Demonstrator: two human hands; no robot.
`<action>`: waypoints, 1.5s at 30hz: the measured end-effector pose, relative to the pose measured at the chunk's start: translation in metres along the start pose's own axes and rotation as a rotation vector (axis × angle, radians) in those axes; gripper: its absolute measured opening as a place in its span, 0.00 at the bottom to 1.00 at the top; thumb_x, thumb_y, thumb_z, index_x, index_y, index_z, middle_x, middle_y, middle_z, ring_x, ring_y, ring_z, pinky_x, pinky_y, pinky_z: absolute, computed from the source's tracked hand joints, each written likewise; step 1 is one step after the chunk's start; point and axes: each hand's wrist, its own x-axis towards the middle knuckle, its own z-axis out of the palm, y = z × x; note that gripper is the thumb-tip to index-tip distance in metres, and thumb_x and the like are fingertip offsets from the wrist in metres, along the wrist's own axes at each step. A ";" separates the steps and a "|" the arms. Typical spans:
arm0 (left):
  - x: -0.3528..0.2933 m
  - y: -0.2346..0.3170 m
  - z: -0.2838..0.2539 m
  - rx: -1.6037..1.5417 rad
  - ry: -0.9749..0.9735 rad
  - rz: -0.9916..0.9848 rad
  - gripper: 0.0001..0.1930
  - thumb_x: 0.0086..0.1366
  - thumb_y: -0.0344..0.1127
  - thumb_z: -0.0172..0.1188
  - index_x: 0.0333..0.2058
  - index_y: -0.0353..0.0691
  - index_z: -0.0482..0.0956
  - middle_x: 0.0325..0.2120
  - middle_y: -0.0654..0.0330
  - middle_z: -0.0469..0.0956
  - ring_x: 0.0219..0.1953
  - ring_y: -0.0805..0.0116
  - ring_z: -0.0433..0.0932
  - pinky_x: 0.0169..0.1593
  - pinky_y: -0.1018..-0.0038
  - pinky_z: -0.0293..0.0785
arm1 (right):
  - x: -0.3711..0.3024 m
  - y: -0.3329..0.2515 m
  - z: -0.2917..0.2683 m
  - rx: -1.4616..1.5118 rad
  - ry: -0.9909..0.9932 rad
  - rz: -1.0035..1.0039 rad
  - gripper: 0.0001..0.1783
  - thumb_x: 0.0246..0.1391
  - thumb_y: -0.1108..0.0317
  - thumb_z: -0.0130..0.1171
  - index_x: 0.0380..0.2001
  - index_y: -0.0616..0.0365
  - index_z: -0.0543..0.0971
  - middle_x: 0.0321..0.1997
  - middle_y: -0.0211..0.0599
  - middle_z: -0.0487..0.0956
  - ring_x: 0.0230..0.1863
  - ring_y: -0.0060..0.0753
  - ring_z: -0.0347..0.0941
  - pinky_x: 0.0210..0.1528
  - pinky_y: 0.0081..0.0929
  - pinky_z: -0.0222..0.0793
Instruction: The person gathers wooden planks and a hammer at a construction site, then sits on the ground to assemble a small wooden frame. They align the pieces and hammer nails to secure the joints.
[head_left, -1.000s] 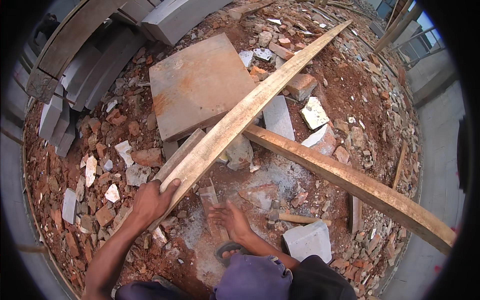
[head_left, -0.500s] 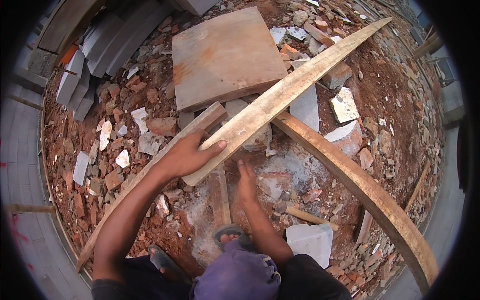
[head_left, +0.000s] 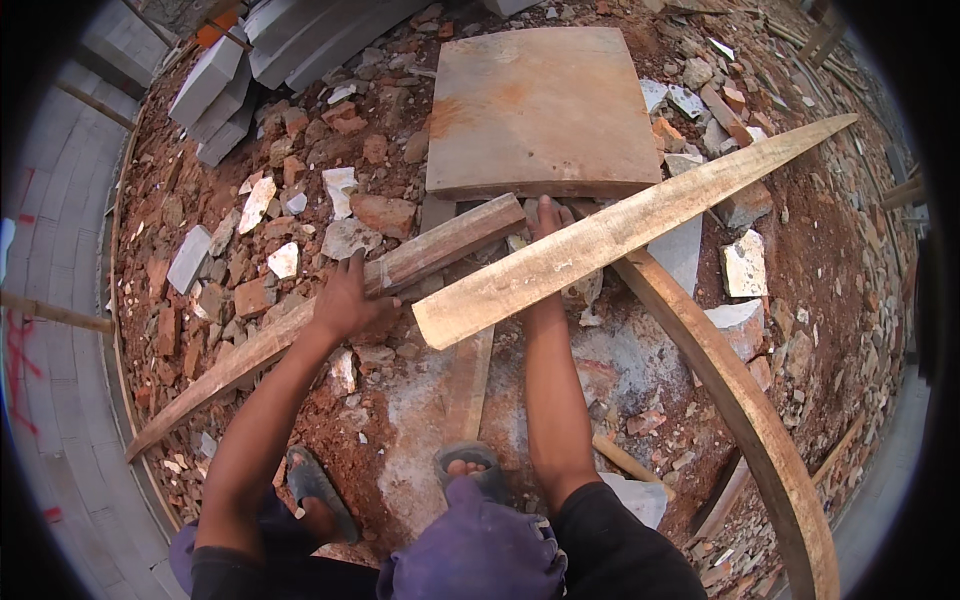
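My left hand (head_left: 345,300) is closed around a weathered wooden beam (head_left: 440,243), fingers over its far side and thumb on the near side. The beam slants from the lower left toward the middle. A long pale plank (head_left: 600,235) lies across the view, its wide end to the right of my left hand. My right forearm passes beneath that plank. Beyond it, part of my right hand (head_left: 547,217) shows at the near edge of a square wooden board (head_left: 545,110); most of its fingers are hidden. Another wooden beam (head_left: 735,385) runs from under the plank to the lower right.
Broken bricks and stone rubble (head_left: 385,215) cover the red soil. Grey blocks (head_left: 215,95) are stacked at the far left. A short wooden piece (head_left: 468,385) lies before my sandalled foot (head_left: 470,470). A wooden handle (head_left: 625,458) lies right of my right arm.
My left hand has left the pale plank and taken hold of the left beam. My right hand has reached forward beneath the plank to the square board's edge. The view has shifted.
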 end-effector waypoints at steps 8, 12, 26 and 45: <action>0.004 -0.045 0.030 0.155 -0.109 0.140 0.35 0.54 0.40 0.74 0.54 0.30 0.64 0.51 0.43 0.70 0.57 0.42 0.70 0.57 0.54 0.75 | 0.068 0.005 0.023 -0.219 0.299 0.504 0.39 0.58 0.55 0.70 0.57 0.82 0.70 0.54 0.56 0.77 0.50 0.41 0.76 0.52 0.40 0.75; -0.018 -0.033 -0.015 0.206 -0.155 0.169 0.31 0.55 0.39 0.72 0.50 0.30 0.65 0.47 0.44 0.69 0.52 0.45 0.72 0.53 0.55 0.77 | 0.086 0.003 0.023 -0.152 0.342 0.475 0.35 0.55 0.58 0.73 0.53 0.80 0.74 0.50 0.51 0.79 0.45 0.37 0.76 0.47 0.39 0.74; -0.033 -0.019 -0.190 0.118 0.080 0.032 0.36 0.54 0.41 0.73 0.56 0.30 0.67 0.49 0.44 0.70 0.52 0.46 0.73 0.56 0.57 0.70 | 0.015 -0.060 0.076 0.064 0.240 0.471 0.36 0.52 0.54 0.70 0.57 0.68 0.74 0.55 0.48 0.78 0.52 0.41 0.76 0.54 0.42 0.74; -0.043 -0.057 -0.171 0.127 0.208 0.298 0.32 0.51 0.46 0.74 0.46 0.30 0.69 0.44 0.44 0.72 0.49 0.44 0.74 0.49 0.53 0.75 | -0.217 -0.086 0.008 0.019 0.185 0.517 0.32 0.55 0.56 0.67 0.54 0.70 0.73 0.49 0.46 0.80 0.46 0.37 0.79 0.45 0.33 0.77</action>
